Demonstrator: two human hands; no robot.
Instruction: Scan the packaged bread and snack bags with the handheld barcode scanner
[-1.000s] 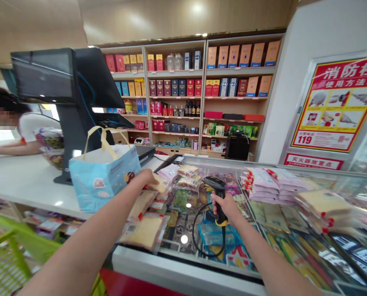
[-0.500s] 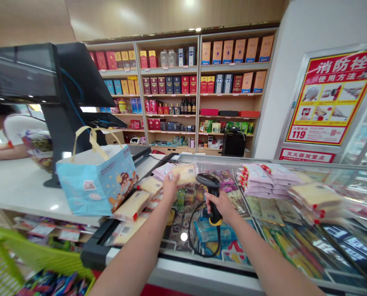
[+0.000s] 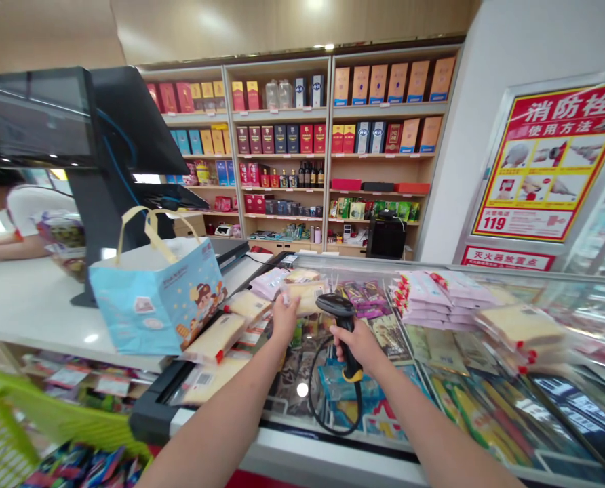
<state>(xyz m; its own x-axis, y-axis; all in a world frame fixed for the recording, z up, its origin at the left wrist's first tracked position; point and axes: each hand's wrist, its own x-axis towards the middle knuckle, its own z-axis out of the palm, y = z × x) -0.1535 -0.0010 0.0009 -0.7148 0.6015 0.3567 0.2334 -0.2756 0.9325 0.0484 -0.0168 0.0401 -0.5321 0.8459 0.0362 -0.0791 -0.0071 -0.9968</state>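
My right hand [image 3: 354, 344] is wrapped round the handle of a black barcode scanner [image 3: 336, 305], its head turned left and its cable looping below. In my left hand [image 3: 285, 317] is the near end of a packaged bread slice [image 3: 307, 296] in clear wrap, just left of the scanner head. Another bread pack [image 3: 302, 275] lies behind it. Several bread packs [image 3: 216, 339] rest on the glass freezer top [image 3: 282, 407] to the left, by a pale purple packet [image 3: 269, 282].
A blue paper bag [image 3: 154, 291] stands on the white counter [image 3: 22, 298] beside a black register screen [image 3: 129, 129]. Stacked bread packs [image 3: 523, 325] and pink-white packets [image 3: 435, 298] lie right. A green basket [image 3: 79, 410] is at lower left. A person [image 3: 38, 210] leans at far left.
The bread in my left hand has moved slightly down, revealing another pack behind it. The scanner has shifted a little left and down towards it.
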